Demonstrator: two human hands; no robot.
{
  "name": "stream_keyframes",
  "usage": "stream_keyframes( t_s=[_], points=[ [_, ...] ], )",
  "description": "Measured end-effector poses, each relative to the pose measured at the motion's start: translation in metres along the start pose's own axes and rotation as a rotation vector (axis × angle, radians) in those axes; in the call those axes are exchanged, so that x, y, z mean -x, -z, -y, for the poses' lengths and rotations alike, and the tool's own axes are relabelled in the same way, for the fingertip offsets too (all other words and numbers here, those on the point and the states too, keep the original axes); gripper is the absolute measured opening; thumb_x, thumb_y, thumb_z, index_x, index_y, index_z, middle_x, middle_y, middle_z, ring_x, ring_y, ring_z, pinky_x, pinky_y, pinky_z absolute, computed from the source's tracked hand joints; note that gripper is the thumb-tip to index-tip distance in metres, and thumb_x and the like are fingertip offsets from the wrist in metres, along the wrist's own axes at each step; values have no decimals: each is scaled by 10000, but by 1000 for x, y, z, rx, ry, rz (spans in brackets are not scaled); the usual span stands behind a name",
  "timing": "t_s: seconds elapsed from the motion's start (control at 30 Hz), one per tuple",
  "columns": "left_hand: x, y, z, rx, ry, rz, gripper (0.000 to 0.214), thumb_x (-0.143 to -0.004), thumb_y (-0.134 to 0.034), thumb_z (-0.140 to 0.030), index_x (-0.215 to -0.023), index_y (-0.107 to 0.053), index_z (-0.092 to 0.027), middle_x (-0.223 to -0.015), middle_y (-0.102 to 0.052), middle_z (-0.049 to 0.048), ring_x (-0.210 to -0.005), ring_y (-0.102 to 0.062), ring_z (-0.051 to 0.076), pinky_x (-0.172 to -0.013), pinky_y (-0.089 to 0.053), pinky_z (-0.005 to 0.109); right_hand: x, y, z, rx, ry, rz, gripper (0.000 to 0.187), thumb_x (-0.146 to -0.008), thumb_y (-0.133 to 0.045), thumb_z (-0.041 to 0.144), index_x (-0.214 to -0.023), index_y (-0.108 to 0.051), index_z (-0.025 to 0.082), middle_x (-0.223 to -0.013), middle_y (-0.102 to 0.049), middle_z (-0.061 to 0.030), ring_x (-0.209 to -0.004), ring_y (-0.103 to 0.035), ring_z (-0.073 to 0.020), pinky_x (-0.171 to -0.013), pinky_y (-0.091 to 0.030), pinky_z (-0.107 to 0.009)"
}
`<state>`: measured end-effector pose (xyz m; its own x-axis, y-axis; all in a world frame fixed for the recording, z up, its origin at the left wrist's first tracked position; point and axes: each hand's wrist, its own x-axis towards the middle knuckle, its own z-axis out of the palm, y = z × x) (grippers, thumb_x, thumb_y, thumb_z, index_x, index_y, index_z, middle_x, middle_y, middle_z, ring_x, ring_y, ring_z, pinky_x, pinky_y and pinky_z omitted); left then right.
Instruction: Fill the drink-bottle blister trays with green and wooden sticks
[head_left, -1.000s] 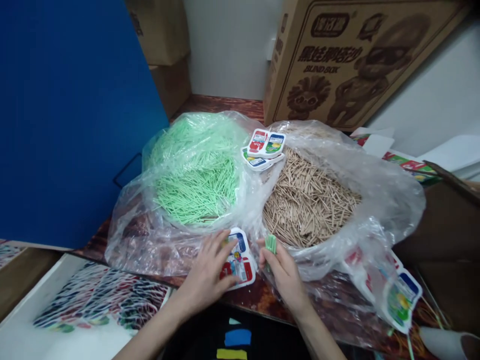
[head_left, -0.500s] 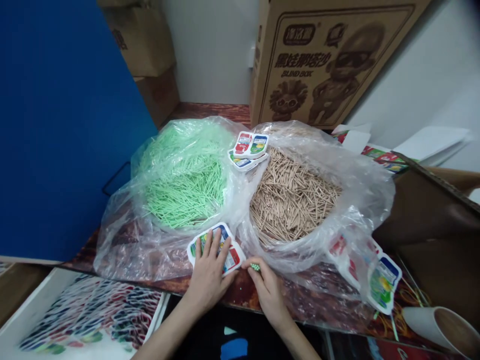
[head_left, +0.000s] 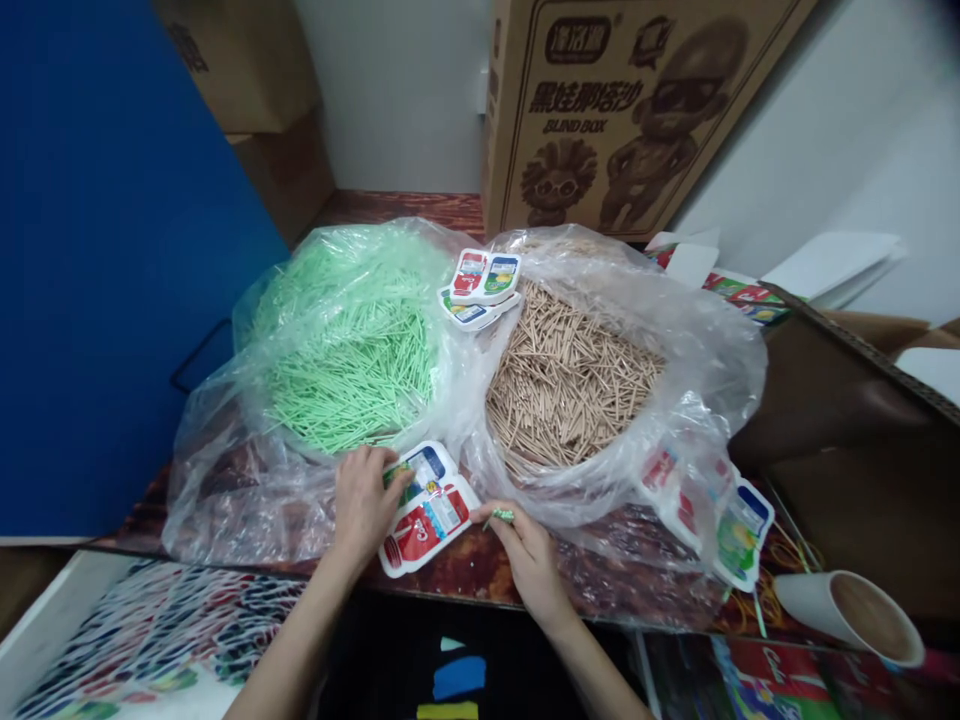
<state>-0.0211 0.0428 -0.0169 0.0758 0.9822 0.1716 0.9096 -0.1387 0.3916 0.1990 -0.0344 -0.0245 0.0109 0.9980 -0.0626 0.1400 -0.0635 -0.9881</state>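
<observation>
A white-edged printed card [head_left: 424, 537], with red and green-blue panels, lies at the front of the table. My left hand [head_left: 366, 505] grips its left edge, thumb on top and fingers curled; the fingertips are partly hidden. Close to the card's right corner, my right hand [head_left: 525, 555] is closed around a small bunch of light green sticks [head_left: 501, 516], their ends showing between thumb and fingers. Behind the card, a clear plastic bag holds a heap of green sticks [head_left: 352, 370]. To its right, another bag holds tan sticks [head_left: 577, 385].
More printed cards [head_left: 484, 278] rest between the bags, and others [head_left: 739, 535] lie at right under plastic. A paper cup [head_left: 814, 605] lies tipped near rubber bands. A white box [head_left: 82, 590] of printed pieces stands lower left. Cartons [head_left: 630, 120] stand behind; a blue panel [head_left: 112, 280] borders the left.
My left hand has gone from lying flat over the card to its left edge, uncovering the red panel. My right hand still holds the green sticks. The view has shifted slightly.
</observation>
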Motion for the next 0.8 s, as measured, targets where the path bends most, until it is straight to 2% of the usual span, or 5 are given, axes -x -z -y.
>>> stream_keyframes(
  t_s=[0.1, 0.3, 0.43, 0.6, 0.8],
  points=[
    [-5, 0, 4, 74, 42, 35, 170, -807, -597, -371, -774, -562, -208, -800, -587, 37, -813, -557, 253, -769, -408, 392, 0, 1, -1, -7, 11, 4, 221, -921, -485, 268, -919, -691, 188, -941, -710, -46, -933, -640, -199, -856, -456, -285],
    [-4, 5, 7, 94, 2, 138, 267, -746, -659, -421, -893, -569, -217, -886, -595, 28, -866, -546, 250, -781, -389, 378, 1, 1, -4, -19, 51, 10, 208, -915, -499, 242, -905, -704, 207, -943, -716, -32, -918, -644, -187, -851, -455, -275],
    [-7, 4, 8, 104, 43, 161, 224, -736, -665, -389, -781, -535, -211, -784, -568, 8, -792, -538, 233, -727, -380, 356, 0, 0, -3, -30, 76, 6, 205, -915, -500, 224, -903, -704, 213, -946, -715, -30, -923, -643, -187, -860, -451, -279],
    [-11, 1, 12, 200, 67, 148, 178, -753, -634, -344, -717, -523, -209, -683, -546, -19, -690, -521, 193, -645, -356, 313, 1, 1, -5, -21, 83, 11, 207, -918, -498, 226, -907, -704, 213, -950, -712, -31, -921, -640, -190, -862, -449, -286],
    [-9, -4, 16, 280, 64, 80, 178, -765, -603, -341, -679, -525, -206, -651, -558, -18, -648, -516, 178, -617, -361, 297, 3, 0, -6, 1, 79, -2, 214, -916, -500, 243, -939, -711, 213, -940, -711, -30, -910, -639, -192, -843, -453, -285]
  ],
)
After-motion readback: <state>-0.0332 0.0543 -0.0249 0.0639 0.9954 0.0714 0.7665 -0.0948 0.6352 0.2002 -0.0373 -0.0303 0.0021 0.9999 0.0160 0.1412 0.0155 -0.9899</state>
